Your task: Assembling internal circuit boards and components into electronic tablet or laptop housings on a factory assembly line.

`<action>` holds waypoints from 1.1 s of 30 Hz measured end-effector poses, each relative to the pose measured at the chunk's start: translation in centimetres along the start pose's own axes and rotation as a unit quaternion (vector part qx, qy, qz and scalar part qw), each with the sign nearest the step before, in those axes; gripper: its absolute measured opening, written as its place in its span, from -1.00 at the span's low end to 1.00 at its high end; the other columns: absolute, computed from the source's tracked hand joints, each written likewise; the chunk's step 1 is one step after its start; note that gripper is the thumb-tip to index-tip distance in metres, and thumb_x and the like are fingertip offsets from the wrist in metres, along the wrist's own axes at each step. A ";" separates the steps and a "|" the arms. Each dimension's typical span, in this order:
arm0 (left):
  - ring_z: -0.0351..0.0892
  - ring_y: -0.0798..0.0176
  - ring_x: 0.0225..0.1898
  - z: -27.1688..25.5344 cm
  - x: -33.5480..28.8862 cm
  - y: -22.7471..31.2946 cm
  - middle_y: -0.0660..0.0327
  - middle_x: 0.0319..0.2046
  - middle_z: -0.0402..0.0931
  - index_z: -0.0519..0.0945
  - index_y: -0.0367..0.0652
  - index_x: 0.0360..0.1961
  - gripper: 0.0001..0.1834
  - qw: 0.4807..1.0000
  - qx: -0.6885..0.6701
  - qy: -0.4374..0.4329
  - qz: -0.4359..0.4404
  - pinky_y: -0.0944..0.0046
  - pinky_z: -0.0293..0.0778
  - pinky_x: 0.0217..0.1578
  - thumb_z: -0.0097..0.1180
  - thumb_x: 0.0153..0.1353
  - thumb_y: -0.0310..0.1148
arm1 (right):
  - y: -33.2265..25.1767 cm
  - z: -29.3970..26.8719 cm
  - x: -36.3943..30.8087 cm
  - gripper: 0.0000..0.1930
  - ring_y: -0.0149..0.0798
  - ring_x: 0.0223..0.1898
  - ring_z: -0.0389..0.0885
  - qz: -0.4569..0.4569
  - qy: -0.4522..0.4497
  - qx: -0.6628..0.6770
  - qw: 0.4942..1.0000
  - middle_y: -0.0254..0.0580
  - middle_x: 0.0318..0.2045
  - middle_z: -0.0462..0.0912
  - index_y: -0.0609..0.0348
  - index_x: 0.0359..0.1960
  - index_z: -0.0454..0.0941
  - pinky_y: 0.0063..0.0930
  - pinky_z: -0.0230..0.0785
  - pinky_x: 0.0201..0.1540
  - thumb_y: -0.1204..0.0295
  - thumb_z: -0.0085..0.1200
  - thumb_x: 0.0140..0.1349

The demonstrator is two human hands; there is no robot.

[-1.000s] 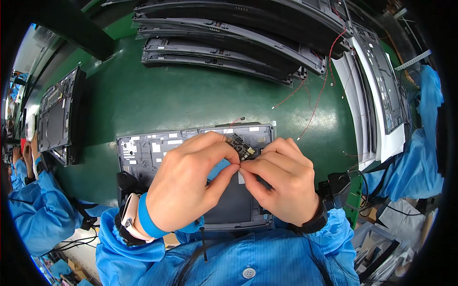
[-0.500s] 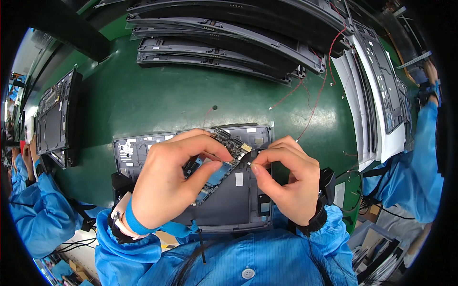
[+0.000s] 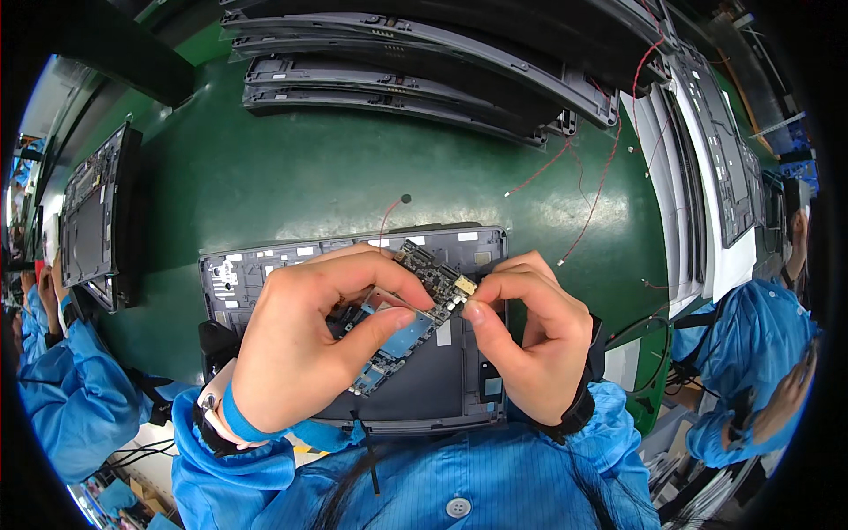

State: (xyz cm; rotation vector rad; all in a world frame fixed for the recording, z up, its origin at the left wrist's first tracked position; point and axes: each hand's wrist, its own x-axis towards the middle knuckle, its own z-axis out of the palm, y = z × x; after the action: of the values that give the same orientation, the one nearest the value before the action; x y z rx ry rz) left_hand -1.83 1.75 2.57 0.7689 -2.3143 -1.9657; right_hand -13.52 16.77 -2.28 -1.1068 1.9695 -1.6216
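My left hand (image 3: 331,322) grips a circuit board (image 3: 402,340) with blue areas, holding it tilted above a dark grey device casing (image 3: 397,406). Thumb and forefinger pinch the board across its middle. My right hand (image 3: 530,331) is closed in a pinch at the board's right edge, beside a cream connector (image 3: 465,284) and small white sockets. Its fingertips hide most of the tiny white plug between them. From behind my left hand a thin red wire runs up to a small round black part (image 3: 406,199) on the green table.
Several grey casings (image 3: 397,84) lie stacked at the back, with loose red wires (image 3: 587,221) hanging down. More panels (image 3: 720,141) stand at the right on white sheets. Another opened device (image 3: 97,212) is at the left. Co-workers in blue sleeves (image 3: 751,344) sit on both sides.
My right hand has brought the tiny white plug leftward against the board's edge. The left hand still holds the board. The co-worker's arm at the right has moved down.
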 end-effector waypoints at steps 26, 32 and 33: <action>0.51 0.31 -0.26 -0.1 -0.1 -0.3 0.10 -0.34 0.50 0.55 -0.43 -0.33 -0.84 1.000 0.000 -0.003 0.028 0.39 0.41 -0.18 0.12 0.00 -0.73 | 0.1 0.4 -0.3 -0.86 -0.31 -0.38 0.50 0.033 -0.002 0.011 0.999 -0.33 -0.50 0.58 0.18 -0.45 0.54 -0.48 0.21 -0.19 0.61 0.20 -0.08; 0.50 0.31 -0.28 0.4 -0.3 -0.4 0.09 -0.38 0.51 0.55 -0.43 -0.36 -0.84 0.997 0.043 0.031 0.053 0.38 0.40 -0.21 0.13 -0.04 -0.74 | 0.1 0.2 -0.3 -0.86 -0.32 -0.39 0.51 0.027 0.000 0.003 1.000 -0.33 -0.50 0.57 0.17 -0.45 0.54 -0.47 0.19 -0.19 0.62 0.21 -0.08; 0.50 0.31 -0.28 0.5 -0.3 -0.4 0.09 -0.38 0.51 0.55 -0.43 -0.36 -0.84 0.997 0.043 0.030 0.053 0.38 0.40 -0.21 0.13 -0.04 -0.74 | 0.1 0.3 -0.4 -0.86 -0.32 -0.39 0.51 0.028 0.001 0.003 1.000 -0.33 -0.50 0.57 0.17 -0.45 0.54 -0.47 0.19 -0.19 0.62 0.21 -0.08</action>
State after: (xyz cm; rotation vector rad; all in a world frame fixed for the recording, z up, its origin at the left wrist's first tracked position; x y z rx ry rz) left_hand -1.59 2.30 2.16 0.6857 -2.3661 -1.7853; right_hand -13.12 16.84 -2.55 -1.0396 1.9769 -1.5997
